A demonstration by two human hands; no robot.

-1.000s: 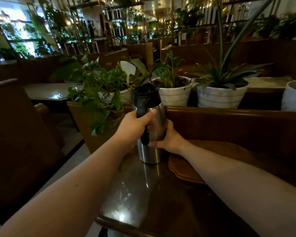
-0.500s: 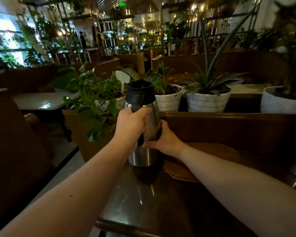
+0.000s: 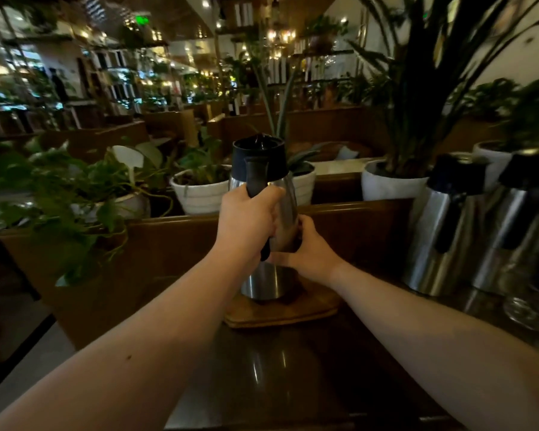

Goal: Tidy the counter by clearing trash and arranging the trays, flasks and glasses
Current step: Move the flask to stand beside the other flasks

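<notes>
Dim counter [image 3: 262, 384]: my left hand [image 3: 246, 222] clamped on flask [image 3: 263, 219] handle, right hand [image 3: 308, 253] wrapped around its body, wooden tray [image 3: 280, 312] beneath.

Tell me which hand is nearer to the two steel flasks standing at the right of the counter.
Right. The right hand steadies the held flask on its side facing the two standing flasks; the left hand grips the handle on the far side.

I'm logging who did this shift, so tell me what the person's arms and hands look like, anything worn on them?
Both forearms are bare as far as the frame shows; no sleeve edge is in view. The left hand and right hand wear no gloves, and no watch, bracelet or ring is visible. A small dark spot marks the left forearm. The light is dim, so finer details cannot be told.
</notes>
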